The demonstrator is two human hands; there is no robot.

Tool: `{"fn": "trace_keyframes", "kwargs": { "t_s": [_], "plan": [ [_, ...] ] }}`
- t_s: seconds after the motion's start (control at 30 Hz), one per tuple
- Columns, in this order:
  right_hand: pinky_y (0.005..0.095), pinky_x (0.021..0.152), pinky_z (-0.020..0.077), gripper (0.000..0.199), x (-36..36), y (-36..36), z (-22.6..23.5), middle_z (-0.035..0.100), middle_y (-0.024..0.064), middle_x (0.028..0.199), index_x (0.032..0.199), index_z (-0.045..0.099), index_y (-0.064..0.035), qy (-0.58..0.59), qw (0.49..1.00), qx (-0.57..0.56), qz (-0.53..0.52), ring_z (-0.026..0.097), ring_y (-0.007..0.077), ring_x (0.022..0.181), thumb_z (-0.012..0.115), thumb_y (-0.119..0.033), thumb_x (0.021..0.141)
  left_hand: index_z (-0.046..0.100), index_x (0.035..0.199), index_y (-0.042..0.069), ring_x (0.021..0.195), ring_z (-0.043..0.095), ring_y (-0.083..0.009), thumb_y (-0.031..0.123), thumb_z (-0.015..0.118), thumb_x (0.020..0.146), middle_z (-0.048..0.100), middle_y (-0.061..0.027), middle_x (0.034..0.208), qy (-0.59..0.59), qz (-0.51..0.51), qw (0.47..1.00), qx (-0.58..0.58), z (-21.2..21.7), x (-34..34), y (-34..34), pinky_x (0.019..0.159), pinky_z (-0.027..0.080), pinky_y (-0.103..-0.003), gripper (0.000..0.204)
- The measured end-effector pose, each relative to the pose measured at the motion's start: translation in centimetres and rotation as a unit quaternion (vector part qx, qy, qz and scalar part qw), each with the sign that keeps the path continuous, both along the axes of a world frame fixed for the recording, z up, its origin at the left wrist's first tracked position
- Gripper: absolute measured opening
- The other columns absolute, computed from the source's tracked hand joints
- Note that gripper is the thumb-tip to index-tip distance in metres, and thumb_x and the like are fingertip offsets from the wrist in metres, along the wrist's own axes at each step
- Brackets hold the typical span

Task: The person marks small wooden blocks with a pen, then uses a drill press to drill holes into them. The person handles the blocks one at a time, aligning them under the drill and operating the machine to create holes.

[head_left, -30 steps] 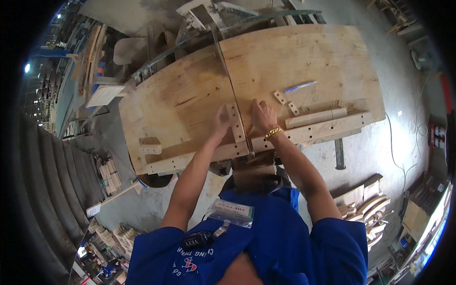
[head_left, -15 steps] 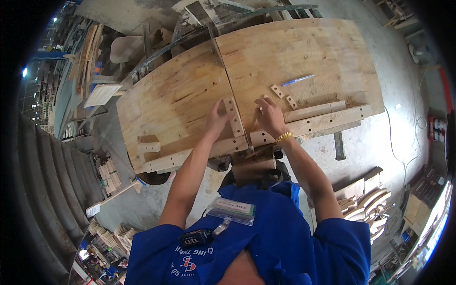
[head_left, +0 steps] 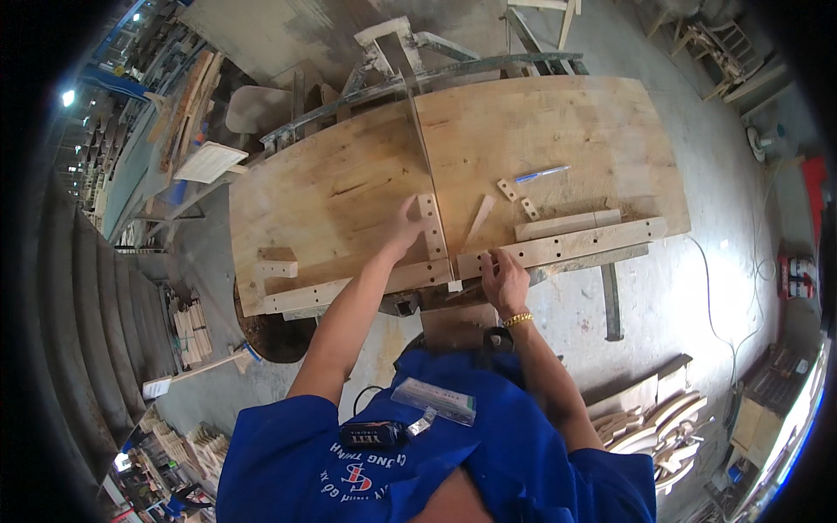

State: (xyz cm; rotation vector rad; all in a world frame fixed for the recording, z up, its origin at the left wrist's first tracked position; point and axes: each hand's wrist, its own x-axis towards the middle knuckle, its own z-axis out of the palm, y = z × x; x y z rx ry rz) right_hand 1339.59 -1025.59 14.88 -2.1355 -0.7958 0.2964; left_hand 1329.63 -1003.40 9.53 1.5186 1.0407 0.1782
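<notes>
Two thin wooden panels lie side by side, the left panel [head_left: 331,192] and the right panel [head_left: 540,118], with a narrow gap between them. My left hand [head_left: 408,231] has its fingers on a short drilled wooden strip [head_left: 432,228], which stands along the gap on the left panel. Its lower end meets the left rail [head_left: 349,288]. My right hand [head_left: 506,283] is closed with bent fingers at the left end of the right drilled rail [head_left: 558,247]. A pale tapered wood piece [head_left: 480,218] lies just beyond it. A small pale block end [head_left: 455,286] shows at the gap's near end.
On the right panel lie two small drilled blocks [head_left: 507,190], a blue pen [head_left: 542,174] and a plain wooden bar [head_left: 567,225]. Another small block [head_left: 279,268] sits at far left. A metal frame [head_left: 418,77] stands behind the panels; curved wooden parts [head_left: 658,427] are stacked at lower right.
My right hand has moved nearer to me, from beside the tapered piece to the right rail's end, uncovering the piece. My left hand stays at the drilled strip. The view has shifted.
</notes>
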Motion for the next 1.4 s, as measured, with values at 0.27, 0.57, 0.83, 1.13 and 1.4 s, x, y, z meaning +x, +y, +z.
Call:
{"fn": "trace_keyframes", "kwargs": {
  "t_s": [0.27, 0.57, 0.83, 1.13, 1.4],
  "plan": [
    [0.0405, 0.055, 0.0478, 0.017, -0.2, -0.5, -0.4, 0.062, 0.0112, 0.073, 0.080, 0.060, -0.0077, -0.029, 0.999, 0.019, -0.005, 0.061, 0.0326, 0.063, 0.056, -0.023, 0.085, 0.032, 0.140, 0.007, 0.125, 0.040, -0.0276, 0.018, 0.072, 0.070, 0.042, -0.0185, 0.135, -0.032, -0.013, 0.999, -0.027, 0.5, 0.2, -0.2, 0.101, 0.034, -0.038, 0.081],
    [0.0375, 0.053, 0.0477, 0.015, -0.2, -0.9, -1.0, 0.061, 0.0111, 0.066, 0.080, 0.060, -0.0078, -0.058, 0.997, 0.043, 0.003, 0.061, 0.0297, 0.059, 0.057, -0.022, 0.084, 0.028, 0.142, 0.013, 0.114, 0.045, -0.0248, 0.019, 0.074, 0.072, 0.048, -0.0157, 0.126, -0.014, -0.011, 1.000, -0.004, 2.1, 0.3, -1.3, 0.099, 0.035, -0.037, 0.084],
    [0.0366, 0.053, 0.0478, 0.015, -0.5, -0.6, -0.8, 0.062, 0.0100, 0.067, 0.080, 0.061, -0.0075, -0.051, 0.997, 0.063, 0.008, 0.062, 0.0287, 0.059, 0.058, -0.022, 0.084, 0.028, 0.142, 0.013, 0.124, 0.037, -0.0263, 0.021, 0.074, 0.072, 0.040, -0.0171, 0.135, -0.017, -0.007, 0.998, -0.053, 2.9, -0.3, -1.1, 0.102, 0.032, -0.038, 0.084],
    [0.0379, 0.052, 0.0473, 0.016, -0.5, -0.4, -1.3, 0.061, 0.0106, 0.065, 0.077, 0.060, -0.0075, -0.071, 0.995, 0.067, -0.001, 0.061, 0.0297, 0.059, 0.058, -0.022, 0.084, 0.028, 0.142, 0.009, 0.097, 0.053, -0.0215, 0.019, 0.071, 0.073, 0.055, -0.0141, 0.108, -0.020, 0.015, 1.000, 0.013, 1.8, -0.4, -1.2, 0.090, 0.039, -0.034, 0.081],
    [0.0375, 0.054, 0.0485, 0.016, -0.4, -0.8, -1.8, 0.062, 0.0116, 0.067, 0.078, 0.061, -0.0070, -0.075, 0.995, 0.067, -0.016, 0.062, 0.0297, 0.061, 0.057, -0.021, 0.084, 0.026, 0.143, 0.011, 0.118, 0.045, -0.0252, 0.024, 0.072, 0.075, 0.040, -0.0166, 0.135, -0.013, -0.009, 1.000, -0.025, 2.2, 0.0, -1.5, 0.099, 0.034, -0.036, 0.083]
  ]
}}
